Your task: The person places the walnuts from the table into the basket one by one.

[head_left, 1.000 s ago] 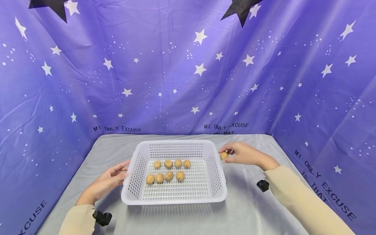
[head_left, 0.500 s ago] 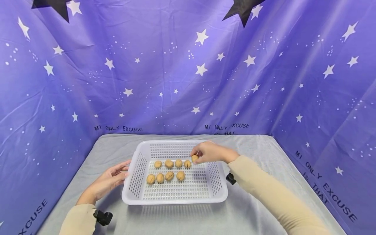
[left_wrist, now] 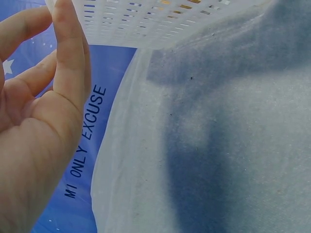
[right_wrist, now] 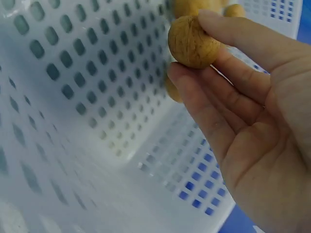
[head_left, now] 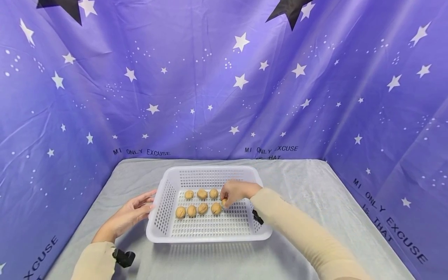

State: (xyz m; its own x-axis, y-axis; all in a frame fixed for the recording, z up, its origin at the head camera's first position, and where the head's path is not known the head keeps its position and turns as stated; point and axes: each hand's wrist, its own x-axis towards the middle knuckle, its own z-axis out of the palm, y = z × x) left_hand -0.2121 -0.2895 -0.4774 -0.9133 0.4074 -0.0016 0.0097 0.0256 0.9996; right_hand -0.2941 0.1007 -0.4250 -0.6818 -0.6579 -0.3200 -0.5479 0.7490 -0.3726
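Observation:
In the head view my right hand [head_left: 238, 191] is inside a white perforated plastic basket [head_left: 210, 238], above its floor. Thumb and fingertips pinch a walnut [right_wrist: 193, 42], clearly seen in the right wrist view. Just left of it, a walnut [head_left: 216, 208] ends the front row; the back row, with a walnut [head_left: 202, 194], lies behind. Part of the back row's right end is hidden by the hand. My left hand [head_left: 127, 214] touches the basket's left side from outside with its thumb and fingertips, the fingers fairly straight.
The basket stands on a table with a grey cloth [head_left: 297, 249]. Purple star-printed curtains [head_left: 196, 93] enclose the back and both sides. A black wrist camera [head_left: 123, 258] sits at the left sleeve. The basket's raised right wall is under the right forearm.
My right hand has carried the walnut from outside the basket's right side over the rim, leftward and down to the right end of the rows. The left hand has stayed in place.

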